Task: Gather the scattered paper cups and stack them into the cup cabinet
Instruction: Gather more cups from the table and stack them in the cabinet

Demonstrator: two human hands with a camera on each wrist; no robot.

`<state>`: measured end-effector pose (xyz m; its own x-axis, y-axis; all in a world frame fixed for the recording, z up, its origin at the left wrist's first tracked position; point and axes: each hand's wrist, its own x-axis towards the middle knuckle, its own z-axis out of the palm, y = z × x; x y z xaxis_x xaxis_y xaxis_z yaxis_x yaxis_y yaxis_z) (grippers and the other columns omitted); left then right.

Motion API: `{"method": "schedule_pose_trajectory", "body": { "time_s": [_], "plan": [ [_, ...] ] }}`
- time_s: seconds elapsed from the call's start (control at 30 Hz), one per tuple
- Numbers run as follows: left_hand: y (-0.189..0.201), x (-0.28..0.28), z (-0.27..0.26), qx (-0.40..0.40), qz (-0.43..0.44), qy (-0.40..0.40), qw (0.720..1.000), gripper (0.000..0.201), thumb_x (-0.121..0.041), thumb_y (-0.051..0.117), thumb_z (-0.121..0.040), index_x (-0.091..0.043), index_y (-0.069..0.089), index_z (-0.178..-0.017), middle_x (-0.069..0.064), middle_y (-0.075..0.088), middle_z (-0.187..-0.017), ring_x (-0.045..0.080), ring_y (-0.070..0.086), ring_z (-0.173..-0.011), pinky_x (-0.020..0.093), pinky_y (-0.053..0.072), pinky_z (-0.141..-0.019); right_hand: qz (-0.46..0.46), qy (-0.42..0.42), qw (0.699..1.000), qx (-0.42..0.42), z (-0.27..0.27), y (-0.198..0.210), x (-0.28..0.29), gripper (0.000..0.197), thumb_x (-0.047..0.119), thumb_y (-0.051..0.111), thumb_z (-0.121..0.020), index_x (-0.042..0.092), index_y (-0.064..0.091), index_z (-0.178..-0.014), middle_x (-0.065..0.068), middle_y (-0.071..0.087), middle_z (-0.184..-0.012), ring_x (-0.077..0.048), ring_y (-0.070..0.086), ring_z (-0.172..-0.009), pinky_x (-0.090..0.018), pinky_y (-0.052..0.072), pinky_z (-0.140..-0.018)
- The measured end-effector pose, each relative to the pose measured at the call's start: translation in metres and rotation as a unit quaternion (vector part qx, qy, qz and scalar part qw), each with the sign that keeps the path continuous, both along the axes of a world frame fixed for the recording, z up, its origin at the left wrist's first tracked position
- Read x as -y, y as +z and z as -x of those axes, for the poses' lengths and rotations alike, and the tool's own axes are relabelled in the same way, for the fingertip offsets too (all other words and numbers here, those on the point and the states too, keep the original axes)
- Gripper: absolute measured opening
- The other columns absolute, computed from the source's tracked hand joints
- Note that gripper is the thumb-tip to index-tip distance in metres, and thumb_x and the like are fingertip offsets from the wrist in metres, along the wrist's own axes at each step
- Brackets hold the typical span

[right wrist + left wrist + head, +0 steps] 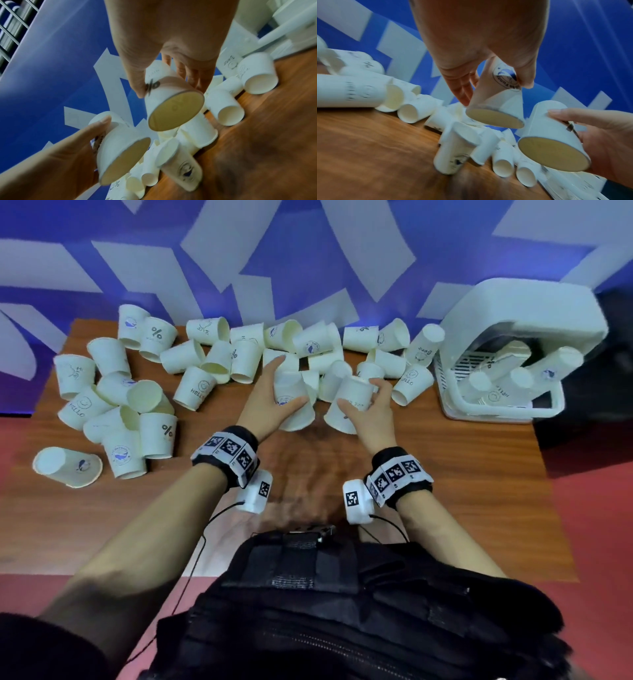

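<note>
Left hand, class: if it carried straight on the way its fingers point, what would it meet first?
Probably the cups heaped just beyond the cup the left hand grips; depth is unclear.

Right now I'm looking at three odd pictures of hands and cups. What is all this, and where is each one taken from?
No machine here: a person works with bare hands, wearing cameras. The wide picture comes from a head camera looking down; the other two come from cameras strapped on each wrist, looking along the fingers. On the wooden table lie many scattered paper cups, some upright, most tipped over. At the right stands the white cup cabinet with stacked cups already inside. The left hand has its grip on a whale-logo cup, and the right hand on a percent-sign cup. Both cups are lifted clear of the table.
</note>
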<state>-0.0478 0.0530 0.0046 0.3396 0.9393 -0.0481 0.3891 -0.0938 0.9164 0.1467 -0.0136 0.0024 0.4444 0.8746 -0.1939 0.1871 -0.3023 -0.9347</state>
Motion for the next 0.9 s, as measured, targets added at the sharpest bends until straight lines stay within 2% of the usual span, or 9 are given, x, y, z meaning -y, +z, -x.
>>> {"method": "schedule_pose_trajectory", "body": {
  "time_s": [0.17,0.27,0.37,0.43,0.53,0.6,0.7,0.8,0.9],
  "plan": [
    [0.011,0.016,-0.078,0.000,0.009,-0.020,1.000,0.078,-0.034,0.070,-0.085,-0.022,0.026,-0.147,0.002,0.040,-0.145,0.013,0.041,-0.127,0.036,0.035,-0.110,-0.014,-0.045,0.999,0.009,-0.074,0.012,0.025,0.066,0.023,0.075,-0.080,0.020,0.035,-0.131,0.002,0.055,-0.112,-0.012,0.058,-0.099,-0.013,0.045,-0.069],
    [0.012,0.027,-0.126,-0.001,0.000,-0.038,0.999,0.079,-0.035,0.070,-0.085,-0.023,0.023,-0.148,0.002,0.038,-0.146,0.015,0.041,-0.129,0.035,0.034,-0.110,-0.022,-0.066,0.997,0.016,-0.118,0.016,0.039,0.066,0.023,0.076,-0.078,0.023,0.039,-0.132,0.004,0.055,-0.119,-0.013,0.056,-0.109,-0.023,0.047,-0.086],
    [0.010,0.036,-0.168,0.002,0.003,-0.047,0.999,0.078,-0.033,0.069,-0.086,-0.021,0.024,-0.148,0.001,0.037,-0.147,0.012,0.039,-0.129,0.027,0.032,-0.108,0.003,-0.078,0.997,0.026,-0.160,0.020,0.051,0.077,0.023,0.074,-0.081,0.019,0.030,-0.144,0.004,0.050,-0.120,-0.012,0.052,-0.108,-0.026,0.044,-0.088],
    [0.006,0.041,-0.193,0.006,0.007,-0.048,0.999,0.078,-0.036,0.069,-0.085,-0.022,0.025,-0.148,0.001,0.037,-0.148,0.013,0.039,-0.131,0.033,0.032,-0.111,0.014,-0.092,0.995,0.021,-0.185,0.021,0.058,0.085,0.024,0.073,-0.081,0.017,0.023,-0.149,0.002,0.049,-0.127,-0.013,0.051,-0.112,-0.029,0.045,-0.092],
    [0.004,0.049,-0.228,0.019,0.028,-0.029,0.999,0.075,-0.032,0.067,-0.087,-0.021,0.025,-0.149,0.000,0.037,-0.147,0.009,0.039,-0.127,0.026,0.032,-0.107,0.014,-0.099,0.995,0.017,-0.214,0.020,0.067,0.080,0.024,0.073,-0.080,0.017,0.029,-0.146,-0.002,0.050,-0.136,-0.018,0.050,-0.120,-0.036,0.046,-0.098],
    [0.004,0.053,-0.250,0.028,0.037,-0.024,0.999,0.074,-0.029,0.066,-0.089,-0.019,0.024,-0.149,0.002,0.038,-0.146,0.008,0.040,-0.122,0.022,0.033,-0.102,0.002,-0.102,0.995,0.021,-0.229,0.019,0.072,0.070,0.021,0.073,-0.079,0.018,0.037,-0.139,-0.001,0.053,-0.126,-0.018,0.052,-0.113,-0.033,0.047,-0.093],
    [0.004,0.056,-0.276,0.026,0.041,-0.032,0.998,0.072,-0.029,0.065,-0.089,-0.019,0.024,-0.148,0.003,0.042,-0.144,0.012,0.044,-0.121,0.026,0.036,-0.102,-0.029,-0.121,0.992,0.012,-0.249,0.015,0.079,0.060,0.020,0.075,-0.078,0.018,0.042,-0.128,0.002,0.056,-0.116,-0.016,0.055,-0.107,-0.028,0.047,-0.089],
    [0.002,0.055,-0.296,0.044,0.047,-0.036,0.997,0.073,-0.030,0.067,-0.088,-0.018,0.025,-0.147,0.004,0.044,-0.143,0.016,0.047,-0.124,0.035,0.038,-0.108,-0.057,-0.150,0.987,0.001,-0.270,0.013,0.081,0.053,0.018,0.076,-0.080,0.014,0.043,-0.122,0.009,0.056,-0.102,-0.009,0.057,-0.094,-0.012,0.046,-0.077],
    [0.000,0.052,-0.312,0.045,0.035,-0.026,0.998,0.072,-0.032,0.067,-0.088,-0.018,0.028,-0.147,0.004,0.045,-0.143,0.017,0.047,-0.126,0.039,0.037,-0.109,-0.082,-0.174,0.981,0.002,-0.289,0.012,0.079,0.049,0.016,0.075,-0.080,0.013,0.043,-0.117,0.012,0.053,-0.098,-0.004,0.055,-0.089,-0.007,0.045,-0.074]
  ]
}}
